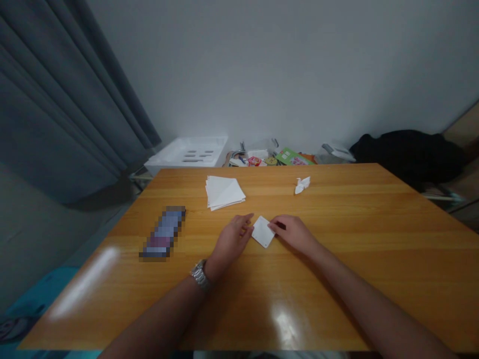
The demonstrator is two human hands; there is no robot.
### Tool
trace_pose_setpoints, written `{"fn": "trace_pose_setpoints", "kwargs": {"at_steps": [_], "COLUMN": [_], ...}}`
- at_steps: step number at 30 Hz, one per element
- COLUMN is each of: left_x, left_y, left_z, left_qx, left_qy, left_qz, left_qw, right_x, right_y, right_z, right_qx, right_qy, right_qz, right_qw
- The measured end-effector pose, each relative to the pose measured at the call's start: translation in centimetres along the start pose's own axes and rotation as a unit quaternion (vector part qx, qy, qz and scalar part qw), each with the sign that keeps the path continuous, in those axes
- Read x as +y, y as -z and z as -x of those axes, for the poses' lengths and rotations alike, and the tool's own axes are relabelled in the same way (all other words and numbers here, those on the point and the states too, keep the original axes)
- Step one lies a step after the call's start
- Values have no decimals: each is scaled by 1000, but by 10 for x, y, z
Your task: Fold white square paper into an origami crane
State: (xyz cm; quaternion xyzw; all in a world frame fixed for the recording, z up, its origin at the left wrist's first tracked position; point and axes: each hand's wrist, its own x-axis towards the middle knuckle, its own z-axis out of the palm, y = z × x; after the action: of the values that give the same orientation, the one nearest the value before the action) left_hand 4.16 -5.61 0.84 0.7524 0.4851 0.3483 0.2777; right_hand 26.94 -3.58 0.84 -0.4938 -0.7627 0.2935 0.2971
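Observation:
A small folded white paper square (263, 232) lies on the wooden table, turned so one corner points toward me. At its right corner, the thumb and fingers of my right hand (294, 230) pinch the edge. My left hand (235, 234) rests beside the left corner, its fingers apart and the tips close to or touching the paper; exact contact is hard to make out. A silver watch (200, 274) circles my left wrist. Farther back sits a stack of white paper sheets (224, 192), and at the back right stands a folded paper crane (302, 185).
On the left of the wooden table (355, 219) lies a blurred-out phone-like object (164, 233). Beyond the far edge are a white plastic tray (198, 152), assorted packets with a green box (294, 157), and a dark cloth heap (407, 152). A grey curtain (67, 99) hangs at left.

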Motion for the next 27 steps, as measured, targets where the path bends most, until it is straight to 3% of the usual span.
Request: {"fn": "trace_pose_setpoints", "kwargs": {"at_steps": [3,6,16,27], "left_x": [7,13,12,6], "left_y": [-2,-5,3,2], "left_z": [5,10,8,1], "left_qx": [-50,-102,-83,-91], "left_qy": [-97,-132,-112,-57], "left_qz": [-131,-193,-243,-202], "left_qw": [985,967,960,973], "right_x": [1,0,8,5], "right_y": [-5,-7,11,11], "right_z": [-2,-1,7,5], "right_qx": [6,3,-91,-95], "right_qy": [1,21,146,147], "right_qz": [48,63,103,71], "right_qw": [999,998,980,982]}}
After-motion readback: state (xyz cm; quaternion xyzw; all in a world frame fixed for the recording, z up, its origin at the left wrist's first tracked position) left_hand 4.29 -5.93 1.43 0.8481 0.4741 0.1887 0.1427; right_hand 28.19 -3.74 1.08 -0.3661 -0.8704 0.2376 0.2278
